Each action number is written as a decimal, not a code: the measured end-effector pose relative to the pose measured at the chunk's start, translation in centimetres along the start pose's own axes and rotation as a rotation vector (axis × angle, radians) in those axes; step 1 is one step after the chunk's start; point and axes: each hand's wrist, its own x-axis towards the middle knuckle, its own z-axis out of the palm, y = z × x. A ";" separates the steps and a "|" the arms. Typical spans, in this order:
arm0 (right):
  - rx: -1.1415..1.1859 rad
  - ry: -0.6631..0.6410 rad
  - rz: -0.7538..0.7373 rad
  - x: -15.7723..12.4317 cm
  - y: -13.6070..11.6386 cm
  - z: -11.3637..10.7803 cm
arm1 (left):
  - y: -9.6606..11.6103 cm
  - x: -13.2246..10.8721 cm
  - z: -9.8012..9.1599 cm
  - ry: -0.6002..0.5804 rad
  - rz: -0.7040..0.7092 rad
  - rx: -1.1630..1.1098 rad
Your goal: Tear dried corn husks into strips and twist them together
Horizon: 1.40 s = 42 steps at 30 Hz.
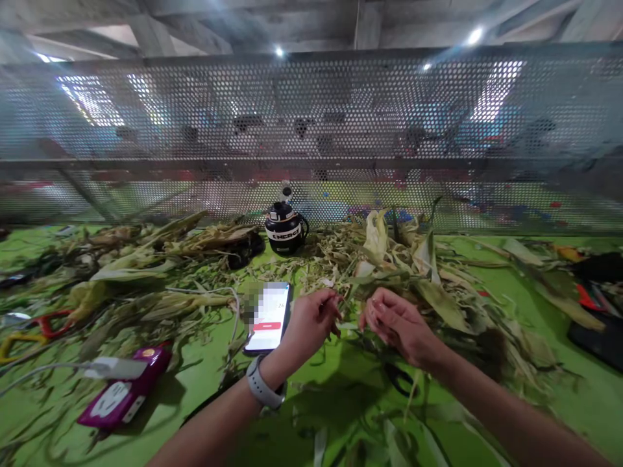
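My left hand [311, 321], with a pale watch [260, 383] at its wrist, is closed, fingertips curled together. Anything it holds is too small to make out. A short gap away, my right hand [402, 324] is also closed, thumb pressed to its fingers, and I cannot tell what is pinched there. Both hands are over the green table [335, 421]. Dried corn husks [440, 301] lie in a heap beside and beyond my right hand. Below it, a black loop like a scissor handle [402, 379] shows on the table. A lit phone [270, 318] lies just left of my left hand.
Behind the table stands a perforated metal screen [331, 91], with people blurred beyond it. A black "ENERGY" bottle [283, 230] stands near it. At left are more husks [131, 272], red-handled scissors [51, 322] and a purple power strip [124, 389] with a plugged white charger [117, 368].
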 end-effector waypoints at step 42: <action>-0.835 0.010 -0.093 0.2 0.9 0.9 | -0.7 -0.4 1.2 0.133 0.010 0.054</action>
